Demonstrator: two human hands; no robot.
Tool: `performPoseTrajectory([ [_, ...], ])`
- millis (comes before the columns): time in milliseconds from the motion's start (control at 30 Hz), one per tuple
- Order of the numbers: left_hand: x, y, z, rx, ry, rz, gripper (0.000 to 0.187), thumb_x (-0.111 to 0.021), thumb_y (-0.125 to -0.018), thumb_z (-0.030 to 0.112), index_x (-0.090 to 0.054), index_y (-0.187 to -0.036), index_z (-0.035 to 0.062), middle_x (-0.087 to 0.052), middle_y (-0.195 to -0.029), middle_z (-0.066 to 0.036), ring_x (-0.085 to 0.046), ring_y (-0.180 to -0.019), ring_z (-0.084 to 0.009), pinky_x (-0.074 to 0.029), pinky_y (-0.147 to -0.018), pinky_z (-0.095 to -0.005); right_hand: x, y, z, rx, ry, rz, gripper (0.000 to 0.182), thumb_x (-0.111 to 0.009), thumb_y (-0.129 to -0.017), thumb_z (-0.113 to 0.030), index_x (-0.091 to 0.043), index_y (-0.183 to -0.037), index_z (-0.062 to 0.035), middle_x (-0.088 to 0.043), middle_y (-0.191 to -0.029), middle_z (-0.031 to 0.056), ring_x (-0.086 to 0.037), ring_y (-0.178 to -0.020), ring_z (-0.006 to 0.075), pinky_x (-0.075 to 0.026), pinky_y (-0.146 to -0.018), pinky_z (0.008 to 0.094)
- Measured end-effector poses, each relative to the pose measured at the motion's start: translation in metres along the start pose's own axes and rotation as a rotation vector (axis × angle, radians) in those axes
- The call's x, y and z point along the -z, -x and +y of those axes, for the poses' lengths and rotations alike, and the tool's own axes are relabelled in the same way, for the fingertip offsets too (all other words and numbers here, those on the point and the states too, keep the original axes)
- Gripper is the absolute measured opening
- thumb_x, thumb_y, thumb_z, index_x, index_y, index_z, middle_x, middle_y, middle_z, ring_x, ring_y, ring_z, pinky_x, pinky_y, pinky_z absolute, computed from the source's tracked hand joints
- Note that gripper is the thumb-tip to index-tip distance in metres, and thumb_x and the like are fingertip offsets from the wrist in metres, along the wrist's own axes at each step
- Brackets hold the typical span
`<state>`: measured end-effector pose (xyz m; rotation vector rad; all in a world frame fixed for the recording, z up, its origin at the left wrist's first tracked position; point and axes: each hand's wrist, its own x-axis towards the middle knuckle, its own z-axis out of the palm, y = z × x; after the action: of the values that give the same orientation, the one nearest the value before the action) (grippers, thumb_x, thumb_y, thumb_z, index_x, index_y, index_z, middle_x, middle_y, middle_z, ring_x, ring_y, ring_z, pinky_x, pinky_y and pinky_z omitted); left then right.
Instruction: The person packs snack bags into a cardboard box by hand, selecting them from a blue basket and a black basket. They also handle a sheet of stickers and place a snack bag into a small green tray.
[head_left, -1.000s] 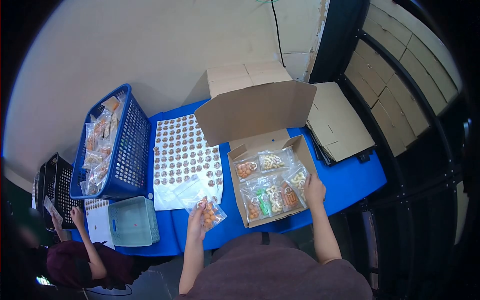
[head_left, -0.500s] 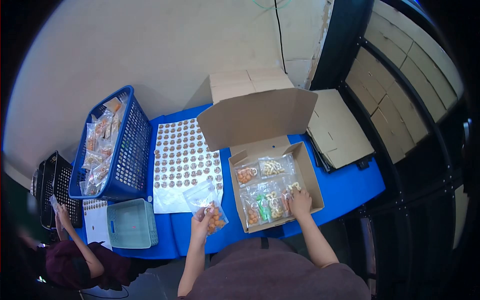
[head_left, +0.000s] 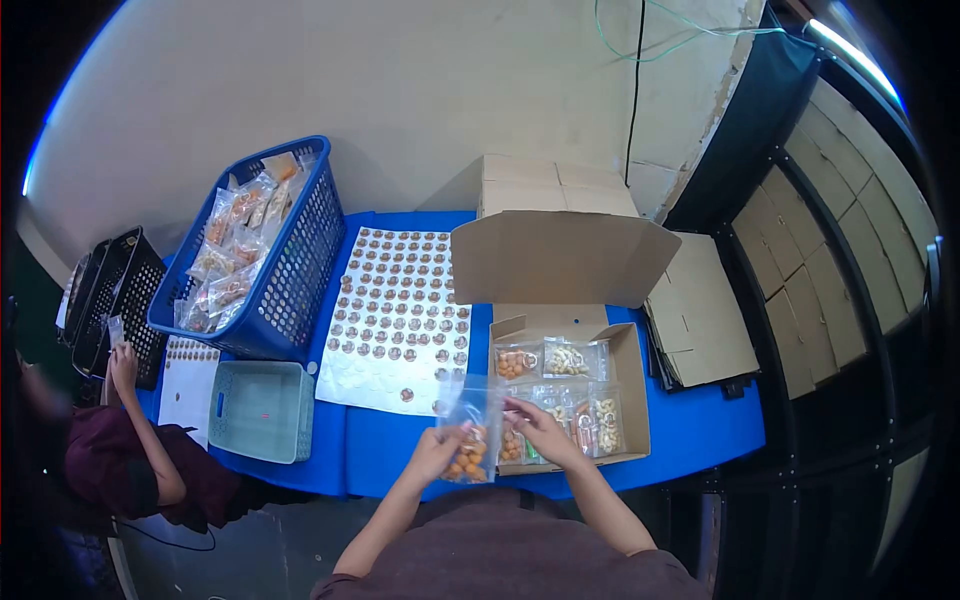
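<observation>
My left hand (head_left: 436, 452) is closed on a clear zip bag of round orange snacks (head_left: 468, 464), held upright in front of the box's left side. At that bag's right edge, the fingers of my right hand (head_left: 543, 432) pinch the plastic. Right of the bag stands an open cardboard box (head_left: 632, 400) with its lid (head_left: 565, 257) raised. Inside lie several clear snack bags: orange balls (head_left: 517, 362) and pale curled pieces (head_left: 567, 360) at the back, a bag of pale pieces (head_left: 607, 420) at front right. My right hand partly hides the front row.
A sheet of round stickers (head_left: 395, 320) lies left of the box. Beyond are a blue basket (head_left: 290, 270) of filled bags and a pale green tray (head_left: 262, 410). Flattened cartons (head_left: 705, 315) are stacked at right. Another person's hand (head_left: 122, 368) holds a small bag at far left.
My right hand has left the box's front-right bag and come to the held bag's edge. My left hand has brought that bag nearer the box. The camera view has shifted.
</observation>
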<state>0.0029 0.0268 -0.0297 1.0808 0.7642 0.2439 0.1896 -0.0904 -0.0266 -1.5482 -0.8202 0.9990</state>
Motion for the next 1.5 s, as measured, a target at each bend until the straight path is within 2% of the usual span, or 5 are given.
performPoseTrajectory([
  [200,-0.026,0.002,0.001,-0.387,-0.102,0.149,0.033,-0.060,-0.091,0.029,-0.066,-0.102,-0.0012,-0.067,-0.089,-0.005,-0.060,-0.086,-0.0122,-0.048,-0.078,-0.0280,-0.035,-0.008,0.006,-0.003,-0.247,0.094,0.021,-0.065,-0.088,-0.019,-0.064,-0.096,0.0008,-0.064,-0.080,0.0023,-0.058,-0.074,0.0087,-0.046,-0.070,0.0230],
  [633,0.010,0.002,0.027,-0.375,-0.117,0.109,0.034,-0.055,-0.094,0.017,-0.055,-0.121,-0.0023,-0.065,-0.107,-0.011,-0.060,-0.099,-0.0164,-0.043,-0.091,-0.0289,-0.038,0.003,-0.028,0.021,-0.180,-0.078,0.039,-0.041,-0.099,-0.032,-0.059,-0.119,-0.0035,-0.059,-0.101,0.0072,-0.055,-0.090,0.0147,-0.044,-0.085,0.0288],
  [1000,-0.040,0.026,0.030,-0.543,-0.187,0.145,0.055,-0.063,-0.088,0.024,-0.044,-0.133,-0.0012,-0.054,-0.125,-0.016,-0.053,-0.114,-0.0210,-0.040,-0.096,-0.0311,-0.050,0.008,-0.043,0.550,0.266,0.016,0.046,-0.052,-0.094,-0.025,-0.045,-0.135,-0.0055,-0.044,-0.118,0.0150,-0.049,-0.102,0.0276,-0.039,-0.092,0.0377],
  [1167,-0.019,0.029,0.022,-0.477,-0.258,0.092,0.038,-0.051,-0.096,0.024,-0.055,-0.121,-0.0039,-0.065,-0.103,-0.011,-0.064,-0.090,-0.0154,-0.049,-0.078,-0.0241,-0.050,0.003,-0.036,0.332,0.031,0.090,0.058,-0.063,-0.088,-0.024,-0.039,-0.136,-0.0028,-0.041,-0.134,0.0152,-0.044,-0.119,0.0258,-0.036,-0.100,0.0373],
  [1500,-0.007,0.038,0.035,-0.479,-0.064,-0.083,0.047,-0.039,-0.100,0.030,-0.039,-0.137,0.0005,-0.049,-0.131,-0.016,-0.050,-0.118,-0.0247,-0.035,-0.102,-0.0375,-0.033,0.009,-0.042,0.101,-0.307,-0.126,0.036,-0.047,-0.097,-0.023,-0.054,-0.127,-0.0034,-0.058,-0.122,0.0107,-0.053,-0.113,0.0192,-0.042,-0.096,0.0335],
])
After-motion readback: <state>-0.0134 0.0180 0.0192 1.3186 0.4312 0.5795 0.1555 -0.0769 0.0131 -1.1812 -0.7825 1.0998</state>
